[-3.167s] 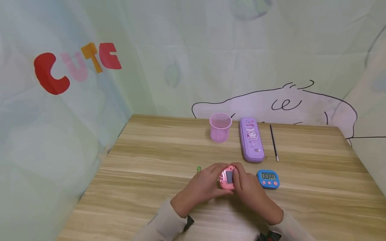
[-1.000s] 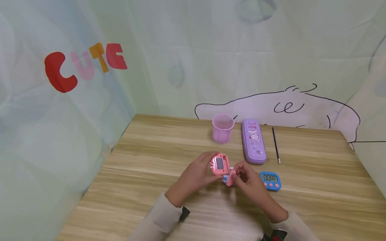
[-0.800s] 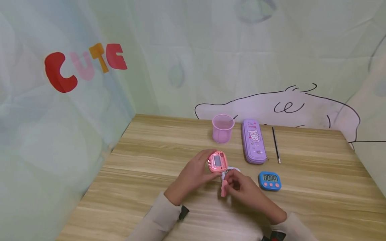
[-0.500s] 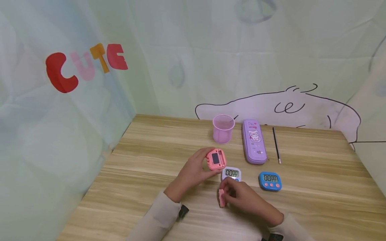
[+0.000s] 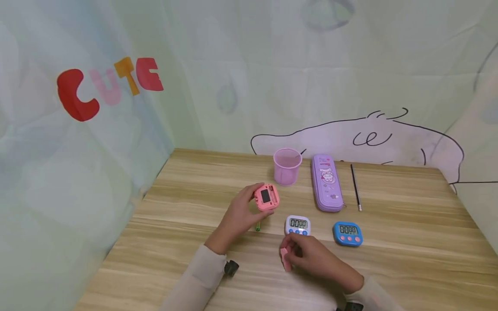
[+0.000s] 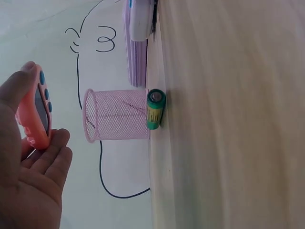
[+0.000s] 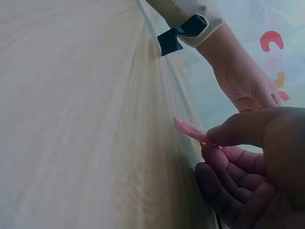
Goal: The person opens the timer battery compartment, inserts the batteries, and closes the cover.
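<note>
My left hand (image 5: 236, 217) holds a pink digital timer (image 5: 266, 197) above the table, its back with the uncovered battery slot facing up at the head camera. In the left wrist view the blue buttons on the front of the timer (image 6: 44, 102) show. My right hand (image 5: 317, 258) pinches a small pink battery cover (image 5: 286, 260) between thumb and fingers, low over the table. Below the left hand lies a green battery (image 6: 155, 109), partly hidden in the head view. Just beyond the right hand sits a white timer with blue buttons (image 5: 298, 225).
A blue timer (image 5: 348, 234) lies to the right on the wooden table (image 5: 186, 203). Farther back are a pink mesh pen cup (image 5: 286, 169), a purple pencil case (image 5: 327, 183) and a black pencil (image 5: 355, 187). A printed cloth (image 5: 218, 86) hangs behind.
Both hands were together on the pink timer; the battery cover has come off it. The left hand has moved left and away with the timer, the right hand nearer the body with the cover.
</note>
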`<action>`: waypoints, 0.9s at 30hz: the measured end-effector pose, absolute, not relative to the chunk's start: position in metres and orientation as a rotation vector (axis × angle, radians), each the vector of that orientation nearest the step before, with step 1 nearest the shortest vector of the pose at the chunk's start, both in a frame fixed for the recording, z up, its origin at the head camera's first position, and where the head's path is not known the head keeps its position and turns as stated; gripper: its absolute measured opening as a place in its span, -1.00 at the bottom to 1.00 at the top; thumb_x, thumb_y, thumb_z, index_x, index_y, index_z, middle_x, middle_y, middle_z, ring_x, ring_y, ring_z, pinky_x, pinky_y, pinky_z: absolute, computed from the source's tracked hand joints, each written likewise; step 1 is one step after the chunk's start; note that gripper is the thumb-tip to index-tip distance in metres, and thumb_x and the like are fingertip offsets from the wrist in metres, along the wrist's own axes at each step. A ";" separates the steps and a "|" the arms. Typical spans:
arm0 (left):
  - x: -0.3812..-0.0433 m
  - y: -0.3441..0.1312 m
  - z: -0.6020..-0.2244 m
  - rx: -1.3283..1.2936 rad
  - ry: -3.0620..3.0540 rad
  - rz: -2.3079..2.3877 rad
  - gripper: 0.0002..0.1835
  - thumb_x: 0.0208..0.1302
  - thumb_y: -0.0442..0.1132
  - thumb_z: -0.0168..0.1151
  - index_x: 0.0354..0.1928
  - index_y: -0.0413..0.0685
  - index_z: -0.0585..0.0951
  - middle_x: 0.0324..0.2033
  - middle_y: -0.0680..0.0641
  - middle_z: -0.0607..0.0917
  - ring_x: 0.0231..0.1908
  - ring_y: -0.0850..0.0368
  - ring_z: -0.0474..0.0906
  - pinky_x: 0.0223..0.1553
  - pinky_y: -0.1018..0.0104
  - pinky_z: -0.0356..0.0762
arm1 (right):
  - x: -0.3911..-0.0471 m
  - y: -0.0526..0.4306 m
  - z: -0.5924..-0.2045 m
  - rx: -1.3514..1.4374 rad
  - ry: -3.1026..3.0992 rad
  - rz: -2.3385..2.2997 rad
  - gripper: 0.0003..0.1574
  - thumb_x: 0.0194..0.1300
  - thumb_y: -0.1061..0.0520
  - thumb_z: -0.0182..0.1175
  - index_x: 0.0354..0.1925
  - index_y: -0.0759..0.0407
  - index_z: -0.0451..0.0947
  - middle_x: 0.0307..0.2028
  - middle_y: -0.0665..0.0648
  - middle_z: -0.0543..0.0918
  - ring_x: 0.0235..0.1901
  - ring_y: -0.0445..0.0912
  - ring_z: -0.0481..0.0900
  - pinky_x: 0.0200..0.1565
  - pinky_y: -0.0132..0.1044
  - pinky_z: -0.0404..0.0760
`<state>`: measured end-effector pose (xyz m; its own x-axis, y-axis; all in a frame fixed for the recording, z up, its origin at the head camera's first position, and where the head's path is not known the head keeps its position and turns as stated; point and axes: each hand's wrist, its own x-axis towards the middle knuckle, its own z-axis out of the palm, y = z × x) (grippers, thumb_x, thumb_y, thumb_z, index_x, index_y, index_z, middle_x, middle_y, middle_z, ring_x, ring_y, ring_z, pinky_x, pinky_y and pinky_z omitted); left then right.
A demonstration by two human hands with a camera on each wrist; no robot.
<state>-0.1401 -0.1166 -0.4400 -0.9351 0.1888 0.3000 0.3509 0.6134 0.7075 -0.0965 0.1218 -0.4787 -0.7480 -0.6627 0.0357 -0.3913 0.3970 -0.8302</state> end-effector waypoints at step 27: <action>-0.156 -0.148 -0.461 -0.251 -2.619 -1.590 -0.17 0.05 0.02 0.50 0.37 0.07 0.37 0.29 0.01 0.44 0.27 0.16 0.38 0.24 0.35 0.37 | -0.093 0.121 -0.481 -0.977 2.473 -1.176 -0.84 0.23 0.13 0.32 -0.22 0.00 0.54 -0.44 -0.19 0.51 -0.41 -0.30 0.48 -0.35 -0.41 0.55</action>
<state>-0.1563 -0.1482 -0.4608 -0.9845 0.1040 0.1414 0.1734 0.4523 0.8749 -0.0930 0.1210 -0.4810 -0.7501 -0.6576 0.0708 -0.4698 0.4544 -0.7569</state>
